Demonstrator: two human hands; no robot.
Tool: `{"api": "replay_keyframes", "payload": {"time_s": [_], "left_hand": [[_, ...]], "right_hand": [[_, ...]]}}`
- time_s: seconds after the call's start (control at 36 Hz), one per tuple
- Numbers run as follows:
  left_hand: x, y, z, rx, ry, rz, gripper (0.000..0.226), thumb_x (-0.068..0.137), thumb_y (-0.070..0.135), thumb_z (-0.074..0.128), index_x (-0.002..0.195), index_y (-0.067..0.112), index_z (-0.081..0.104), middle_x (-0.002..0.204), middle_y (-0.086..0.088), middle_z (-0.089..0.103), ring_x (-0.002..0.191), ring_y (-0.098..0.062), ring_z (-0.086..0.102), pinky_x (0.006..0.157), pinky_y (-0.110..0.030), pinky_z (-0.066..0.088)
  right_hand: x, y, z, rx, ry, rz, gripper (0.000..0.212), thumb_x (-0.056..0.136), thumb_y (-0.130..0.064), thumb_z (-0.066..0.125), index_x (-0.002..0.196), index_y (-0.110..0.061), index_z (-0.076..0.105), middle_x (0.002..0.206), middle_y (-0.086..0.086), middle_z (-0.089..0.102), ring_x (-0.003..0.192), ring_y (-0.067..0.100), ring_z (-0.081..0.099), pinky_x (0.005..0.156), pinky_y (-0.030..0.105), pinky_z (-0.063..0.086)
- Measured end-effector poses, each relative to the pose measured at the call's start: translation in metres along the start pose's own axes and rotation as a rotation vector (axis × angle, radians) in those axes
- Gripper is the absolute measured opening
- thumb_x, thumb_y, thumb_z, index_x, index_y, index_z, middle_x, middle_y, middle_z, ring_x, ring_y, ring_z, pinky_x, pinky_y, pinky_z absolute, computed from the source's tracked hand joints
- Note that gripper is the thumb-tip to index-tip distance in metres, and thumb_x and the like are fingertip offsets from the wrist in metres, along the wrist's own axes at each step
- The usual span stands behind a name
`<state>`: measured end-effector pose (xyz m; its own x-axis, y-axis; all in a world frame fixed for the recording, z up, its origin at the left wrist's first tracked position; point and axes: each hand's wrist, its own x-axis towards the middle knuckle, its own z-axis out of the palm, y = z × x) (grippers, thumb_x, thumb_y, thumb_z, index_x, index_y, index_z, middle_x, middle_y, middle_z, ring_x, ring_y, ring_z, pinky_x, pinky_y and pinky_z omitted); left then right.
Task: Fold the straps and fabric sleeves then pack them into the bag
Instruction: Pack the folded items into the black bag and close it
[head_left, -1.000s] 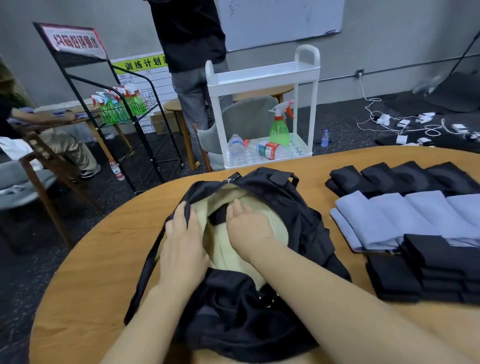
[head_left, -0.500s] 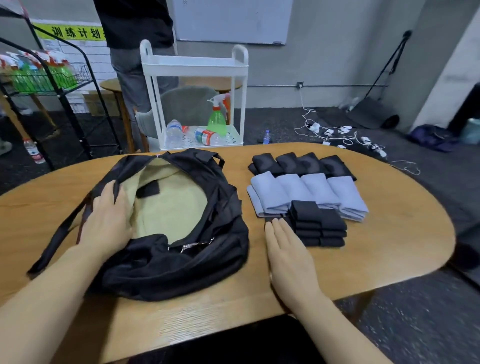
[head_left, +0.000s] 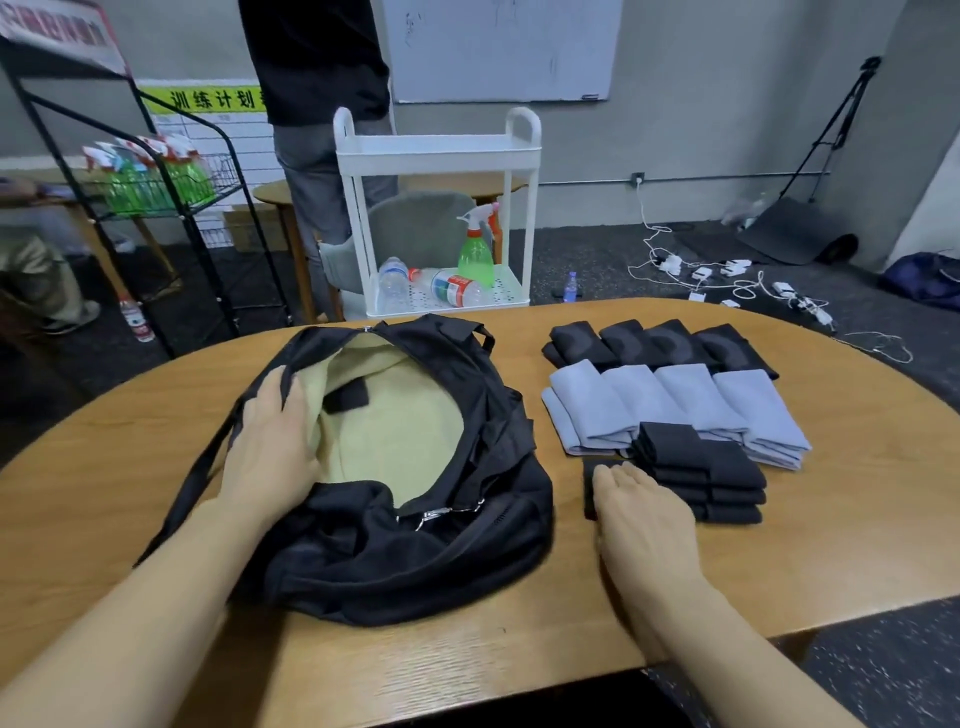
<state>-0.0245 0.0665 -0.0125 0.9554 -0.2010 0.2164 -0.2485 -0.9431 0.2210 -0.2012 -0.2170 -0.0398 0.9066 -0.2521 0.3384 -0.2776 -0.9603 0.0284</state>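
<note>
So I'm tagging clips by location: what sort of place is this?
Probably a workroom or training space, not a home. A whiteboard hangs on the wall, a tripod stands in the corner, and chargers and cables sprawl over the floor behind the wooden table.

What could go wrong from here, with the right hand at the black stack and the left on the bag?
1. The right hand lies flat against the near side of the stack of folded black straps; a one-handed lift may shed or unfold layers.
2. The left hand holds only one side of the bag opening; the soft rim could sag shut.
3. The stack overlaps the grey sleeves, so pulling it may drag them.
</note>
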Motion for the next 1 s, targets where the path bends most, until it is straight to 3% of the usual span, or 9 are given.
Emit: {"api": "replay_keyframes", "payload": {"time_s": [0.06, 0.11, 0.19, 0.33, 0.42, 0.5, 0.69, 0.86, 1.0], "left_hand": [[0.001, -0.001, -0.004, -0.021, 0.023, 0.015, 0.081, 0.080, -0.003, 0.061, 0.150, 0.009, 0.022, 0.161, -0.006, 0.004, 0.137, -0.034, 0.022, 0.092, -0.046, 0.047], [0.001, -0.003, -0.008, -0.033, 0.041, 0.030, 0.082, 0.079, -0.003, 0.061, 0.150, 0.008, 0.021, 0.161, -0.006, 0.002, 0.137, -0.034, 0.022, 0.093, -0.044, 0.046], [0.002, -0.004, -0.010, -0.052, 0.066, 0.049, 0.077, 0.080, -0.005, 0.057, 0.148, 0.006, 0.023, 0.161, -0.007, 0.001, 0.135, -0.034, 0.024, 0.092, -0.041, 0.045], [0.004, -0.007, -0.011, -0.077, 0.116, 0.077, 0.076, 0.078, -0.007, 0.055, 0.147, 0.006, 0.026, 0.160, -0.007, 0.005, 0.130, -0.034, 0.030, 0.088, -0.038, 0.045], [0.008, -0.006, -0.015, -0.096, 0.141, 0.109, 0.077, 0.077, -0.008, 0.054, 0.148, 0.007, 0.025, 0.160, -0.007, 0.006, 0.131, -0.035, 0.030, 0.087, -0.036, 0.044], [0.012, -0.005, -0.018, -0.096, 0.136, 0.132, 0.079, 0.077, -0.007, 0.053, 0.149, 0.009, 0.022, 0.160, -0.005, 0.003, 0.135, -0.032, 0.026, 0.087, -0.034, 0.044], [0.014, -0.006, -0.016, -0.114, 0.096, 0.144, 0.083, 0.081, -0.005, 0.052, 0.153, 0.012, 0.014, 0.161, -0.001, -0.002, 0.140, -0.026, 0.020, 0.085, -0.033, 0.048], [0.017, -0.011, -0.011, -0.135, 0.109, 0.165, 0.088, 0.077, -0.007, 0.051, 0.153, 0.015, 0.013, 0.160, 0.002, -0.001, 0.136, -0.027, 0.024, 0.088, -0.040, 0.049], [0.018, -0.013, -0.007, -0.132, 0.109, 0.165, 0.090, 0.076, -0.007, 0.053, 0.153, 0.014, 0.012, 0.160, 0.001, 0.000, 0.138, -0.027, 0.024, 0.089, -0.039, 0.049]], "right_hand": [[0.005, -0.006, -0.010, 0.024, 0.136, 0.001, 0.047, 0.030, 0.010, 0.080, 0.057, -0.012, 0.049, 0.052, 0.000, 0.050, 0.048, 0.019, 0.048, 0.040, 0.018, 0.013], [0.017, -0.021, -0.022, 0.073, 0.326, -0.024, 0.033, 0.047, 0.013, 0.064, 0.060, -0.012, 0.047, 0.053, -0.001, 0.044, 0.050, 0.016, 0.028, 0.054, 0.016, -0.006], [0.043, -0.058, -0.033, 0.106, 0.426, -0.105, 0.028, 0.055, 0.011, 0.059, 0.062, -0.013, 0.047, 0.055, -0.002, 0.034, 0.056, 0.015, 0.018, 0.058, 0.019, -0.009], [0.096, -0.122, -0.012, 0.097, 0.160, -0.263, 0.036, 0.044, 0.002, 0.080, 0.070, -0.011, 0.058, 0.061, 0.001, 0.052, 0.052, 0.019, 0.051, 0.050, 0.023, -0.005], [0.122, -0.148, 0.004, 0.043, -0.132, -0.314, 0.020, 0.081, 0.002, 0.057, 0.097, -0.009, 0.057, 0.095, 0.006, 0.063, 0.079, 0.026, 0.059, 0.045, 0.026, 0.015], [0.136, -0.167, 0.012, 0.025, -0.307, -0.339, 0.021, 0.089, 0.006, 0.045, 0.098, -0.012, 0.051, 0.111, 0.010, 0.062, 0.095, 0.030, 0.060, 0.049, 0.028, 0.024], [0.173, -0.193, 0.052, 0.064, -0.311, -0.284, 0.037, 0.094, 0.001, 0.041, 0.131, 0.001, 0.042, 0.134, 0.018, 0.046, 0.126, 0.030, 0.041, 0.088, 0.034, 0.045], [0.192, -0.203, 0.073, 0.132, -0.317, -0.282, 0.060, 0.098, -0.004, 0.038, 0.151, 0.002, 0.011, 0.157, 0.020, 0.018, 0.147, 0.028, 0.015, 0.111, 0.035, 0.031], [0.198, -0.200, 0.079, 0.161, -0.311, -0.325, 0.061, 0.099, -0.005, 0.035, 0.153, -0.001, 0.007, 0.161, 0.017, 0.011, 0.149, 0.026, 0.009, 0.116, 0.036, 0.027]]}}
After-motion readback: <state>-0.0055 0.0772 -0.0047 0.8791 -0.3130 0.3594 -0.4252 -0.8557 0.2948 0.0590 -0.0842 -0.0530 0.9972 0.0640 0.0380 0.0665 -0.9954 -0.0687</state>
